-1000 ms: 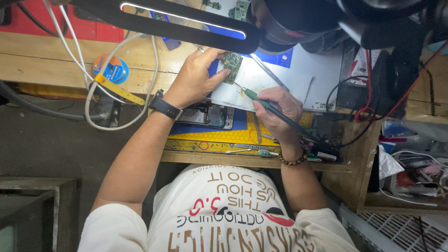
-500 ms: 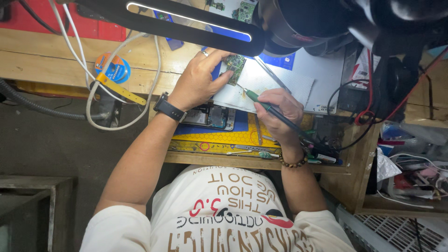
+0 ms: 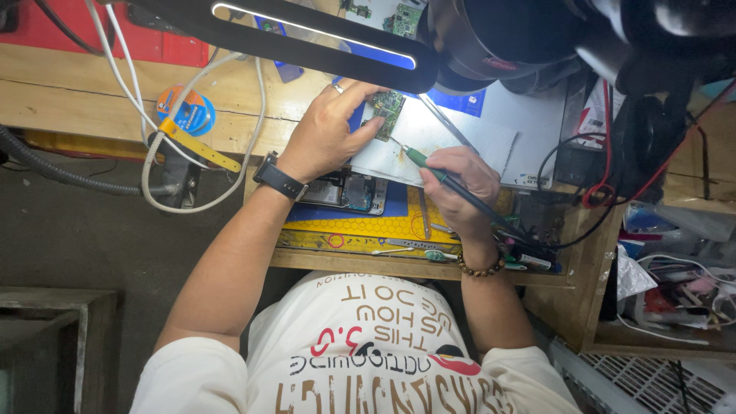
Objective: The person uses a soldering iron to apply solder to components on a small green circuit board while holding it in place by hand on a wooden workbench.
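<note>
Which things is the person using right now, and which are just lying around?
In use:
left hand holding the small green circuit board
right hand holding the soldering iron
white cloth

Lying about:
opened phone
blue tape roll
tweezers

A wooden counter carries the lot. On its bare planks lie a looped white cable and a round blue-and-orange reel, with a red box at the far edge. Nearer the person, a yellow honeycomb mat lies under an opened phone. Beyond that, a grey work mat bears a white cloth. Small metal tools line the near edge.
</note>
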Demonstrator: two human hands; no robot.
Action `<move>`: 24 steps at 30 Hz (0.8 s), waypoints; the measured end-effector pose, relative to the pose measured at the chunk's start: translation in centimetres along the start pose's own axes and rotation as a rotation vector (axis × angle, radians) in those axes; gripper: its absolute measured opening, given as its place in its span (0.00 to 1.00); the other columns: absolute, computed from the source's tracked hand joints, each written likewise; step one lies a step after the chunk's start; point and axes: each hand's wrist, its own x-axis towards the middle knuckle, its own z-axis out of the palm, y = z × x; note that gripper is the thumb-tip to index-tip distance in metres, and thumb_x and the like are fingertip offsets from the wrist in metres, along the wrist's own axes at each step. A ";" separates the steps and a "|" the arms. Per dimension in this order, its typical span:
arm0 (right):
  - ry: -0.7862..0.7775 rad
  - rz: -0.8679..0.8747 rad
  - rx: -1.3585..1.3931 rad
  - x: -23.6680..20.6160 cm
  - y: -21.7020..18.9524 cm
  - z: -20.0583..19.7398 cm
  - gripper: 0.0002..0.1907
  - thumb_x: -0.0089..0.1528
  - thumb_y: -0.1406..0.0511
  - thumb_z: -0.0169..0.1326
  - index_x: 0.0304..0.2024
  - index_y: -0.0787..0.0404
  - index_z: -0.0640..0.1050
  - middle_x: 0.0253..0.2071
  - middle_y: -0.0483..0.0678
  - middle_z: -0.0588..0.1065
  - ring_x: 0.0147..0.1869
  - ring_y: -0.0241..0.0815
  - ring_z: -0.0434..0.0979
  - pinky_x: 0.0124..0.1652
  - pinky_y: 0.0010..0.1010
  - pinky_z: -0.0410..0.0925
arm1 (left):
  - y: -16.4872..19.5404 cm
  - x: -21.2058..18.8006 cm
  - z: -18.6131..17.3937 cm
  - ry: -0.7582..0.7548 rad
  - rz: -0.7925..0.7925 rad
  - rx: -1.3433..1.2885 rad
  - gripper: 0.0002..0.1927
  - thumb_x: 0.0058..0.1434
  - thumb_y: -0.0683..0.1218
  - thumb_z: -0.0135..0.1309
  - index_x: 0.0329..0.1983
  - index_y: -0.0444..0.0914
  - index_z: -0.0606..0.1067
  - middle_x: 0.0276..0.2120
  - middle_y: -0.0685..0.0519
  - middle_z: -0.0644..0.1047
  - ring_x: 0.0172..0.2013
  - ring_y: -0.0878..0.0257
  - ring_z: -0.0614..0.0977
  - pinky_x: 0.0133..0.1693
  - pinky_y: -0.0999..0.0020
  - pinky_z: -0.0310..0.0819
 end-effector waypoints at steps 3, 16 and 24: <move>0.002 0.005 0.009 0.1 0.0 0.1 0.10 0.60 0.77 0.63 0.42 0.65 0.77 0.41 0.52 0.78 0.43 0.39 0.81 0.41 0.25 0.75 | 0.0 0.1 0.1 0.007 -0.006 0.009 0.18 0.63 0.42 0.61 0.56 0.37 0.75 0.46 0.47 0.79 0.47 0.52 0.81 0.49 0.60 0.75; 0.008 -0.013 -0.016 0.1 0.0 0.2 0.10 0.60 0.76 0.63 0.42 0.65 0.77 0.41 0.52 0.78 0.44 0.39 0.81 0.41 0.25 0.75 | 0.0 0.1 0.0 0.017 0.001 0.000 0.17 0.61 0.41 0.62 0.54 0.36 0.77 0.41 0.49 0.79 0.43 0.57 0.82 0.47 0.62 0.75; 0.007 0.011 0.030 0.1 0.6 0.3 0.10 0.61 0.76 0.62 0.42 0.64 0.77 0.42 0.51 0.78 0.43 0.38 0.81 0.41 0.24 0.76 | -0.2 0.3 0.1 0.032 0.005 -0.007 0.17 0.60 0.40 0.63 0.53 0.36 0.77 0.41 0.48 0.79 0.43 0.56 0.82 0.46 0.62 0.75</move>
